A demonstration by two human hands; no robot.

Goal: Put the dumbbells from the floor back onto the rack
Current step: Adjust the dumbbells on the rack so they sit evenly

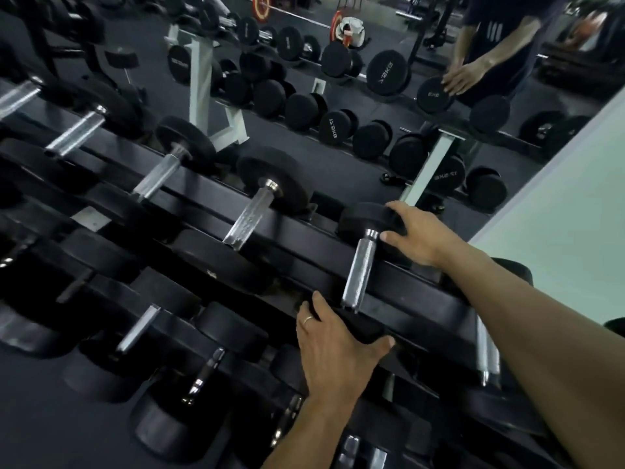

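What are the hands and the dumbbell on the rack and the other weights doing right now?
Dumbbell: lying across the top rack rail, a hand on each head.
Right hand: curled over the far head.
Left hand: wrapped over the near head, ring on one finger.
Neighbouring dumbbell: racked, untouched.
Dumbbell rack: full rows, tiers below loaded too.
Mirror: reflecting rack and person.
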